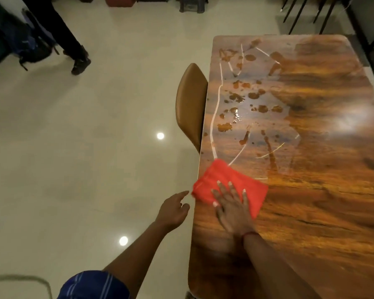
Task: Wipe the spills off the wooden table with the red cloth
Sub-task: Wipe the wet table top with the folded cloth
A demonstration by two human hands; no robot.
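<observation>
My right hand (231,207) lies flat, fingers spread wide, pressing the folded red cloth (230,187) onto the wooden table (311,212) at lower centre of the frame, the cloth's left corner reaching the table's left edge. My left hand (173,212) hangs off the table over the pale floor tiles (84,147), loosely open with the forefinger extended toward the cloth's corner, gripping nothing. I judge the wiping stroke to be only starting: the spills (246,100) sit untouched in the upper centre of the frame, well beyond the cloth. They read as brown blotches and drips, some glistening wet, laced with thin white streaks (216,100) that curve down almost to the cloth's top corner. The next move, as I read it, calls for pushing the cloth up the frame through those streaks into the blotches, palm kept flat so the pad does not bunch, and steering away from the left edge so liquid is not swept onto the floor. The tabletop is glossy, strongly grained in orange and dark brown, with rounded corners and bright ceiling-light glare. The cloth looks soft and matte, a rough rectangle. A tan, smooth, curved chair back (191,104) is tucked against the table's left side. At upper left stand another person's dark trouser legs and shoes (78,59).
</observation>
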